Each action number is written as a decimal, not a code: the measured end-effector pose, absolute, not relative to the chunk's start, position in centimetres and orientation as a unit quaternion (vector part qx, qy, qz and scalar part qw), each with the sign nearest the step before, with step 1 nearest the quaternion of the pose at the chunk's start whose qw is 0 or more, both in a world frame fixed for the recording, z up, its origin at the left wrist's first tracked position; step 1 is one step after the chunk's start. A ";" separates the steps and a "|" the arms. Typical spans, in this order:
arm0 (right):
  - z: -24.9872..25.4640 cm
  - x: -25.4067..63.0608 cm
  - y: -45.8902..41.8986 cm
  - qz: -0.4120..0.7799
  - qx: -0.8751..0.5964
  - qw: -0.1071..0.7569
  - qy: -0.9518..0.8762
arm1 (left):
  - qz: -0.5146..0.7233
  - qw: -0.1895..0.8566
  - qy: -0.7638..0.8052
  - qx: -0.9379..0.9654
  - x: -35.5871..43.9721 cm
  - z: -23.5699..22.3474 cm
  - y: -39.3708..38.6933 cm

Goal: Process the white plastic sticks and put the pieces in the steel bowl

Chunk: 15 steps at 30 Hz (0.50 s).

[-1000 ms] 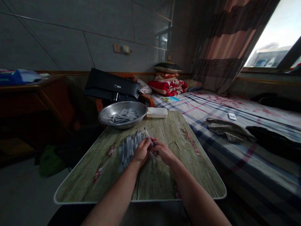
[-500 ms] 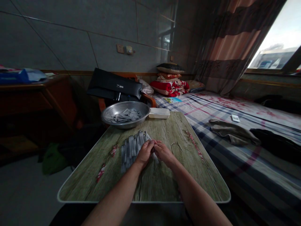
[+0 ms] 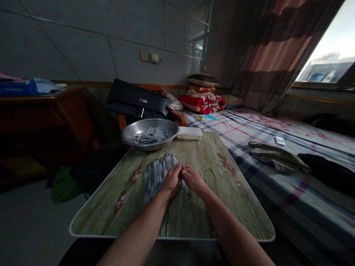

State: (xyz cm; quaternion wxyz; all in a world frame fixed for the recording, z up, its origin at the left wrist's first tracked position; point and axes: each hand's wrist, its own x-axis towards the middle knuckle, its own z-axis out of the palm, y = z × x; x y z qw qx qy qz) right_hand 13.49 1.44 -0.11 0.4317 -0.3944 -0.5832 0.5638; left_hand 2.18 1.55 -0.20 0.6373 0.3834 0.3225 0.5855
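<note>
My left hand (image 3: 171, 181) and my right hand (image 3: 195, 181) meet above the middle of the table, fingers closed and thumbs together. Pinched between them is a slim translucent plastic piece (image 3: 185, 187), its pale end showing below the fingers; most of it is hidden. Just left of my hands lies a row of similar slim translucent plastic pieces (image 3: 155, 175), side by side with their dark-tipped ends pointing away. My left hand and forearm cover part of this row. Farther back, a wide metal basin (image 3: 128, 138) holds a loose heap of such pieces.
A white rectangular tray (image 3: 190, 137) stands beside the basin at the wood-patterned table's (image 3: 222, 207) far edge. Behind it, a black monitor (image 3: 135, 99) leans on a wooden chair (image 3: 177, 119). A bed (image 3: 235, 129) with plaid sheets runs along the right.
The view has shifted slightly, moving the scene a little to the right. My hands stay pressed together around the same spot, with only small finger movement.
</note>
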 end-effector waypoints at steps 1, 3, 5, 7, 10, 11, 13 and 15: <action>-0.3 13.5 1.5 0.570 -0.389 0.426 -0.584 | 0.586 0.632 0.324 0.390 2.2 -0.2 1.6; -0.4 13.6 1.6 0.584 -0.377 0.419 -0.584 | 0.585 0.614 0.333 0.412 2.1 -0.2 1.7; -0.4 13.6 1.7 0.588 -0.370 0.420 -0.584 | 0.588 0.590 0.342 0.436 2.0 -0.1 1.7; -0.2 13.5 1.6 0.593 -0.371 0.417 -0.581 | 0.592 0.572 0.347 0.448 1.9 0.0 1.8; 0.4 13.5 1.2 0.621 -0.375 0.403 -0.558 | 0.593 0.588 0.343 0.431 1.9 0.0 1.7; 0.7 13.6 1.0 0.636 -0.372 0.398 -0.547 | 0.593 0.599 0.340 0.417 1.9 0.0 1.7; 1.1 13.7 0.5 0.674 -0.352 0.385 -0.523 | 0.593 0.624 0.335 0.383 1.8 0.1 1.7; 1.5 13.8 0.2 0.711 -0.325 0.368 -0.504 | 0.591 0.644 0.329 0.359 1.6 0.1 1.7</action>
